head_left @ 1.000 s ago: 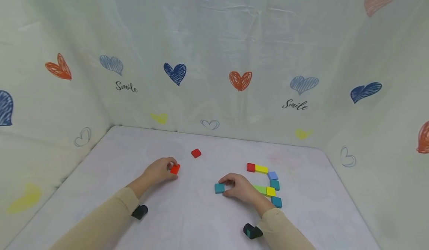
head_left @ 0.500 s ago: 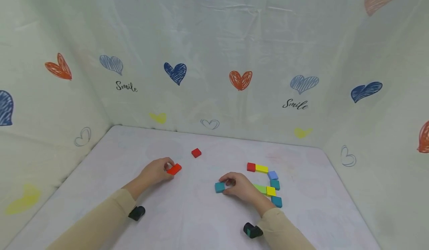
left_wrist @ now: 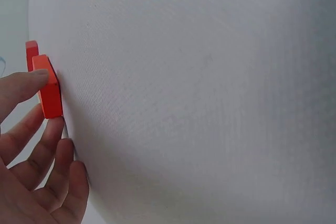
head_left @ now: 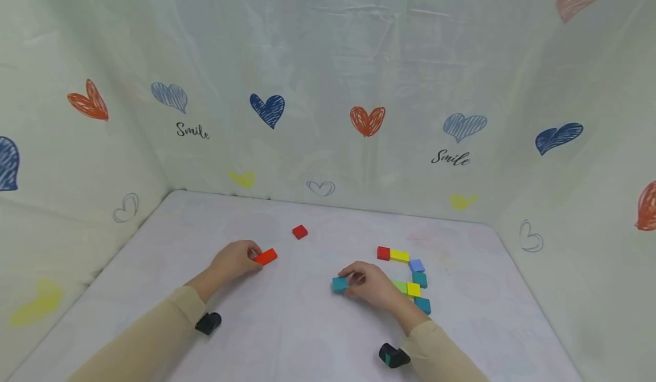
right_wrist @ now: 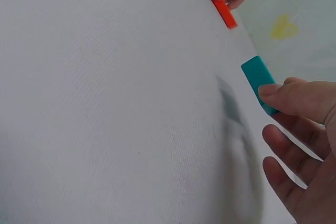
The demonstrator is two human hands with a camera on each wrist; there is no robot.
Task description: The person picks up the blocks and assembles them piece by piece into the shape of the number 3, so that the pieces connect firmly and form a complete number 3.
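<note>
At the left of the white table my left hand (head_left: 234,263) pinches an orange-red block (head_left: 265,257) between thumb and fingers. The left wrist view shows the thumb on one face of that block (left_wrist: 51,95). My right hand (head_left: 374,285) holds a teal block (head_left: 340,284) by thumb and fingertips. In the right wrist view the teal block (right_wrist: 256,77) is raised, with its shadow on the cloth apart from it. A separate red block (head_left: 299,232) lies beyond my left hand.
Right of my right hand, small blocks form a bent row: red (head_left: 383,253), yellow (head_left: 400,255), light blue (head_left: 417,266), teal (head_left: 419,280), another yellow (head_left: 413,290), green (head_left: 400,287) and dark teal (head_left: 422,305). A white curtain (head_left: 318,86) printed with hearts surrounds the table.
The orange-red block has turned in my left hand, its long side now pointing rightward, while the hand drew slightly left. My right hand has lifted the teal block and shifted slightly right.
</note>
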